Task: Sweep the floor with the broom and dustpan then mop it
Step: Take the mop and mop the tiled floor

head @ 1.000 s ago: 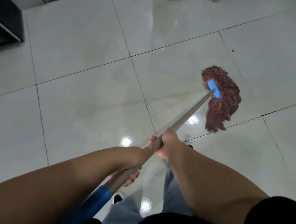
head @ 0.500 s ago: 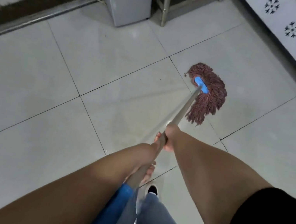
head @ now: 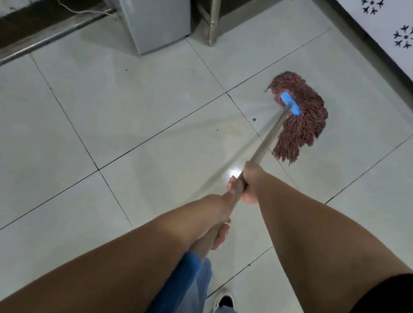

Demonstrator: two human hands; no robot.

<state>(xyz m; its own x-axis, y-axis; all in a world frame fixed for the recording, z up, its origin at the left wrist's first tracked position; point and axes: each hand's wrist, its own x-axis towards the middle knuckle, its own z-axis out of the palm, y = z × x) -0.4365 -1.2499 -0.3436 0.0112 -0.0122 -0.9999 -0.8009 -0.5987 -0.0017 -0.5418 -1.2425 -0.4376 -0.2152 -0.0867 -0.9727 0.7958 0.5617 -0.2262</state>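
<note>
Head view, looking down at a pale tiled floor [head: 98, 117] w/ dark grout lines. A person holds a mop w/ both hands. The right hand [head: 247, 183] is further down the handle [head: 267, 141], fingers wrapped round it; the left hand [head: 213, 218] grips nearer the body, fingers curled round the shaft just above a blue sleeve [head: 174, 286] at the handle's top end. Hands sit apart along the pole, probably so the lower one steers and presses while the upper one pivots.

The mop head [head: 300, 122], reddish-brown strands on a blue clamp [head: 290, 104], lies flat on the floor ahead and to the right, strands trailing back toward the person. It's near a white patterned panel [head: 408, 39] at the far right, and not far from a grey cabinet [head: 153, 4] and a metal leg [head: 214, 8].

A few dark specks [head: 254, 119] sit on the tile just left of the mop. No broom or dustpan in sight; judging by that, it's the mopping stage.

Hard to see: the handle looks motion-blurred, the left palm is hidden under the forearm, one shoe [head: 224, 300] only partly shows, and the cabinet top is cut off.
</note>
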